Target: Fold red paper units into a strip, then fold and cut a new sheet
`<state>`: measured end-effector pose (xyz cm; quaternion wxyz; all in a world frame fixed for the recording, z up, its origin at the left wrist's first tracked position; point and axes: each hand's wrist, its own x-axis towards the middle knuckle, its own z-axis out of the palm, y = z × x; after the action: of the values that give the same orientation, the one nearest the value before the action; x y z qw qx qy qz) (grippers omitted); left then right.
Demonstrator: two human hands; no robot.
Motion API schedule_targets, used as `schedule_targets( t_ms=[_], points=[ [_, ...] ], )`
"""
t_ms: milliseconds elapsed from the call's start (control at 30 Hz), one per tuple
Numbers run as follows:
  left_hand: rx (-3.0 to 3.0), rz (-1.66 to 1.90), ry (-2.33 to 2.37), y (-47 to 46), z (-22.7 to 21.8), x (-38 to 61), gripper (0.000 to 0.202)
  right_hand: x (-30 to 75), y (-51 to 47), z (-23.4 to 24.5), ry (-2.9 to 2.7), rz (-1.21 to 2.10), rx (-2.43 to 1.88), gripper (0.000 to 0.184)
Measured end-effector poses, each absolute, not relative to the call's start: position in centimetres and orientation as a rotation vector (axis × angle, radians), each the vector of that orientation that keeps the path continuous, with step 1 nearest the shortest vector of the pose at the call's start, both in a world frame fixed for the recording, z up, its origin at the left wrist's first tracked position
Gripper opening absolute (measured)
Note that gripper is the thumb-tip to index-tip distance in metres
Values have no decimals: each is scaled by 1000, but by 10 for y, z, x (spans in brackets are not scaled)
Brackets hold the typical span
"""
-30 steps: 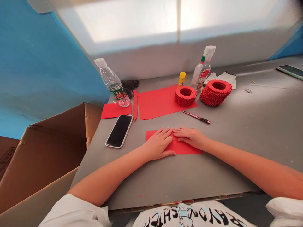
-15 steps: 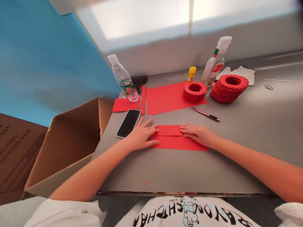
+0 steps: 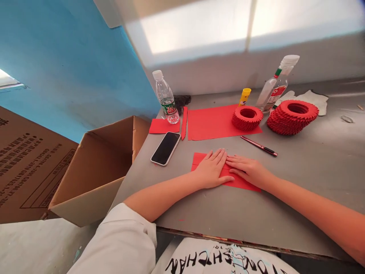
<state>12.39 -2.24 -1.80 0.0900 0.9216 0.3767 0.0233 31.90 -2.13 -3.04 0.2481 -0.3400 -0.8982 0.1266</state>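
Note:
My left hand [image 3: 212, 169] and my right hand [image 3: 248, 171] lie flat side by side on a folded red paper rectangle [image 3: 241, 183], with their fingertips almost meeting. The paper is folded over, and the hands hide its middle. Neither hand grips it. Beyond the hands lies a larger red paper sheet [image 3: 212, 123]. On its right edge sits a ring of folded red paper pieces [image 3: 247, 118]. A taller stack of the same red rings [image 3: 292, 118] stands further right.
A black smartphone [image 3: 165, 148] lies left of my hands, near a craft knife [image 3: 259, 146] across the grey table [image 3: 285, 213]. Behind are a water bottle [image 3: 167, 97], glue stick [image 3: 244, 96], clear bottle [image 3: 275, 85], and white gloves [image 3: 306, 102]. An open cardboard box [image 3: 97, 171] stands left.
My hands have closed together over the paper, covering the fold that showed half a second ago. The paper now sits slightly tilted. The view has swung left across the table.

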Motion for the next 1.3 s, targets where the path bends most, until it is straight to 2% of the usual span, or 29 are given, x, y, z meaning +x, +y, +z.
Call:
schedule_targets(
  t_ms=[367, 567, 733, 900, 1033, 1300],
  points=[
    [2711, 56, 1093, -18, -14, 110, 83, 319, -22, -32, -2433, 266, -926, 29],
    [2715, 21, 1015, -11, -13, 98, 80, 324, -23, -29, -2457, 327, -946, 31],
    [2739, -3, 989, -9, -12, 98, 85, 359, -26, -29, -2514, 317, -1027, 33],
    [2762, -2, 1007, -9, -13, 99, 84, 382, -26, -8, -2451, 253, -1170, 29],
    [2776, 13, 997, -9, -13, 99, 83, 341, -24, 7, -2309, 245, -1172, 35],
    [2774, 58, 1002, -11, -13, 100, 84, 290, -21, -36, -2411, 453, -1164, 47]
  ],
)
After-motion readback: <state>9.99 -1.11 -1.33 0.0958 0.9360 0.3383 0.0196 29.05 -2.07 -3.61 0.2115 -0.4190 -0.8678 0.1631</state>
